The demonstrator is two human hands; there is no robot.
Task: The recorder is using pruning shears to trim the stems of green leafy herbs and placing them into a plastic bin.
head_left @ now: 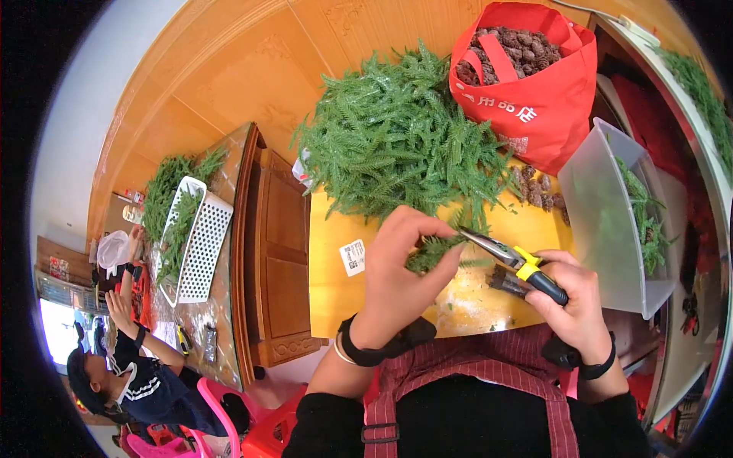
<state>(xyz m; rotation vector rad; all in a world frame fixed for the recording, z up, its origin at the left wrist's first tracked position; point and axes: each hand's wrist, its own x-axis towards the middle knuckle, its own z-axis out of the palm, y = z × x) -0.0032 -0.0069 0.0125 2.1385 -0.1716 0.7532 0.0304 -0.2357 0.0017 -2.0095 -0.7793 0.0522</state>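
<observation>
My left hand (401,267) pinches a small green artificial pine sprig (430,253) above the yellow tabletop (336,294). In my right hand (574,304) is a pair of pliers (527,269) with yellow and black handles. The metal jaws point up and left, close to the sprig and my left fingertips; whether they touch it I cannot tell. A dark bundle (506,282) of thin pieces shows just beneath the pliers, by my right fingers; I cannot tell if they hold it. Beyond my hands lies a large heap of green pine sprigs (397,137).
A red bag (527,114) of pine cones stands at the back right, loose cones (537,191) below it. At right, a translucent bin (611,229) holds sprigs. Leftward, a person (145,374) sits at another table with a white perforated basket (208,248).
</observation>
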